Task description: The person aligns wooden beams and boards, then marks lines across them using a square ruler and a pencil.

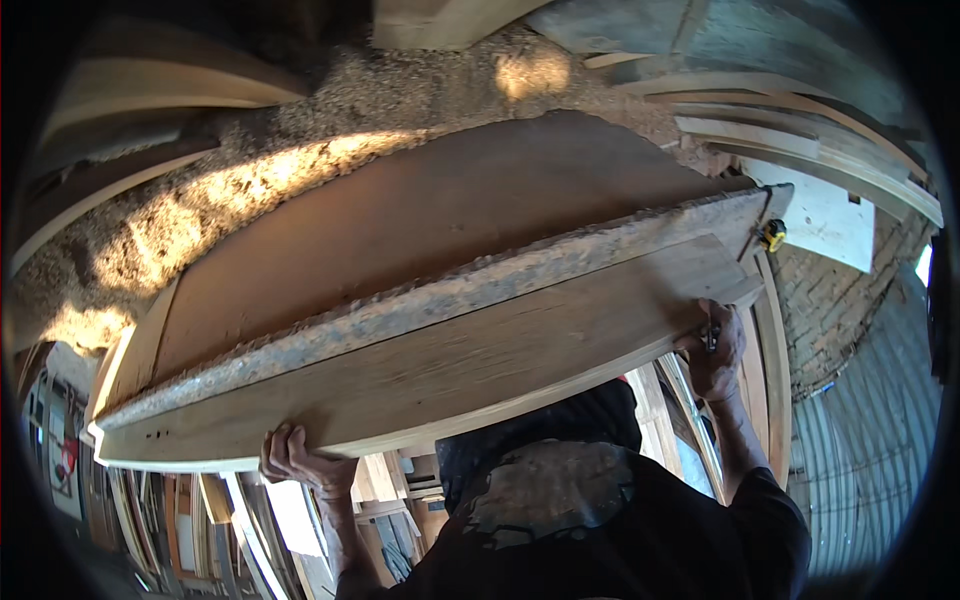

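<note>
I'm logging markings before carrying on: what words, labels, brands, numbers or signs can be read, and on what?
None can be read.
Yellow-and-black tape measure: any markings are too small.
Board: dark spots near its left end, no readable lettering.

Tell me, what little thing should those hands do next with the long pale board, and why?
Maybe nudge the pale board gently, with both hands together. The left hand is at its near edge toward one end, and the right hand is near the other end, so pushing evenly might help stop it twisting.
</note>
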Demonstrator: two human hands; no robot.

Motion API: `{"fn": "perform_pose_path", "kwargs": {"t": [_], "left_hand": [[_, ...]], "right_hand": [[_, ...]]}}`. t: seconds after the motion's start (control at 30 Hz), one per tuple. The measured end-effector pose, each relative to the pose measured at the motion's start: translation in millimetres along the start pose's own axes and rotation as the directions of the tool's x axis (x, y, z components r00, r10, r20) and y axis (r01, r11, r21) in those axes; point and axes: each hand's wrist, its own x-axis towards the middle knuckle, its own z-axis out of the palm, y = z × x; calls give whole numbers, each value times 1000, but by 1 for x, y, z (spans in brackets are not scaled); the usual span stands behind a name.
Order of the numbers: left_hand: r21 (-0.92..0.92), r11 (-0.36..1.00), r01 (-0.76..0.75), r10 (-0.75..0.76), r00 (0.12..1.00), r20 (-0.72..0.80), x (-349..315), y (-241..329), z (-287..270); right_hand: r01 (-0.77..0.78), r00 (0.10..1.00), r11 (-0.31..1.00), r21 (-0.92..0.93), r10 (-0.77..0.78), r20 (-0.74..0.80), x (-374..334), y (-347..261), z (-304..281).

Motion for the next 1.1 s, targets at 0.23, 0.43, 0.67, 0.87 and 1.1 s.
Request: {"fn": "perform_pose_path", "kwargs": {"t": [0.23,0.43,0.67,0.87,1.1], "left_hand": [[37,998,-43,43,999,-3,15,9,-2],[6,998,-67,67,998,5,13,6,-2],[75,993,-87,85,996,32,11,2,-2],[80,995,-66,62,997,49,7,5,-5],[66,995,-81,81,997,-7,12,2,2]], "right_hand": [[-97,995,995,33,96,13,-3,-2,-2],[-115,993,993,31,114,30,-1,-4,-4],[-77,997,980,182,77,5,-4,-1,-2],[-16,999,989,146,21,-27,-2,5,0],[26,999,992,125,-20,-42,4,-2,-3]]}}
